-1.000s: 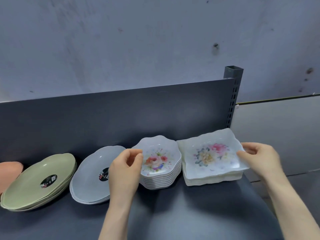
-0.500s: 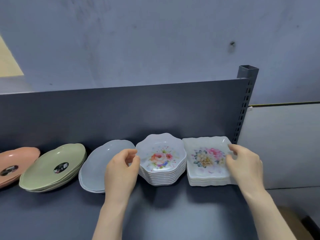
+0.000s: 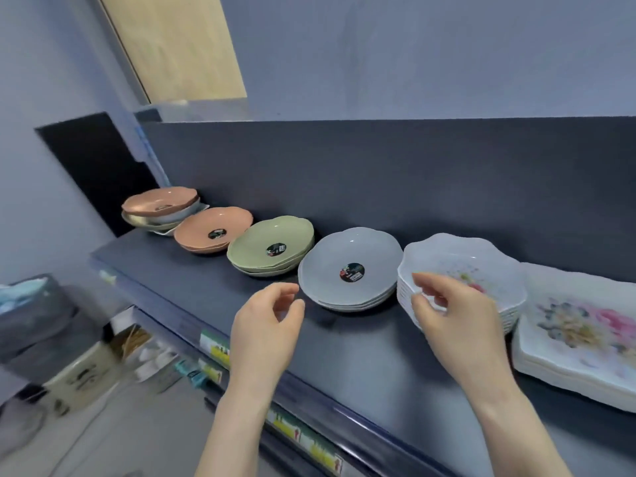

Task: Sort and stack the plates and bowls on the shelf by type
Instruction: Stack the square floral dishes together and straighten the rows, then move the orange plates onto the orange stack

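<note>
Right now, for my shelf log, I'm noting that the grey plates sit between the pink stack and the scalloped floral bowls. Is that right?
Not quite. The head view shows the grey plates between the green stack and the scalloped floral bowls. The pink stack lies left of the green one.

Pale blue-grey wall [image 3: 413,46] with a tan panel [image 3: 179,46] upper left — dark grey back board [image 3: 378,173] below, blurred clutter [image 3: 51,321] beside.

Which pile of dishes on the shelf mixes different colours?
The far-left pile: a pink dish tops whitish and green ones. The pink stack, green stack and grey stack beside it are each one colour.
</note>
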A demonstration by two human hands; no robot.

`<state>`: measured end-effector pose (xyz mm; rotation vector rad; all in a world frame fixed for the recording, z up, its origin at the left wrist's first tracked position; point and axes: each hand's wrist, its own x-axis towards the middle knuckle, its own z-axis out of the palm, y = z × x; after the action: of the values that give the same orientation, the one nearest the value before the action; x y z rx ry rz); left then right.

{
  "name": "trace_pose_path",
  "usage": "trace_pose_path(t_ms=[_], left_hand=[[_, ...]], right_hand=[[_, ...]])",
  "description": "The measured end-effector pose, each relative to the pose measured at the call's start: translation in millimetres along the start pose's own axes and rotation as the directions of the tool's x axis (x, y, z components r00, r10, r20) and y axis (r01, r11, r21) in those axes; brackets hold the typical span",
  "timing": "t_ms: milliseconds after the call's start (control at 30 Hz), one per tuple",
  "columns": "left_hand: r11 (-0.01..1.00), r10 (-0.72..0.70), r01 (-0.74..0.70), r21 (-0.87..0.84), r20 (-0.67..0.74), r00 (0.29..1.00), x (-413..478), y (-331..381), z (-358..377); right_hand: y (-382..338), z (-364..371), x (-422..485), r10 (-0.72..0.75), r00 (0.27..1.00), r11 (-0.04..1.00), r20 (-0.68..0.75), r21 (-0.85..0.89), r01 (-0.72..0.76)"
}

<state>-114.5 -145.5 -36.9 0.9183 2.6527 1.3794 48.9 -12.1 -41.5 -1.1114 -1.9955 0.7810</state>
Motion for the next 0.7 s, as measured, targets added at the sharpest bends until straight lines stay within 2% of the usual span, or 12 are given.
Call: trace_pose_path(t_ms=[200,367,700], left_hand=[[0.998,-0.062,0.062,-0.002,-0.082,0.995,3,-42,-46],[0.999,-0.051,0.051,-0.002,-0.084,0.995,17,-76,-79],[0.999,0.0,0.006,0.05,-0.128,0.992,91,-189,-232]], right_hand=[[-34,49,-19,-0.046,0.993,0.998,0.108,0.043,0.042],[-65,83,-28,-0.051,0.992,0.999,0.115,0.012,0.049],[-178,198,-47,-0.137,0.981,0.991,0.139,0.024,0.135]])
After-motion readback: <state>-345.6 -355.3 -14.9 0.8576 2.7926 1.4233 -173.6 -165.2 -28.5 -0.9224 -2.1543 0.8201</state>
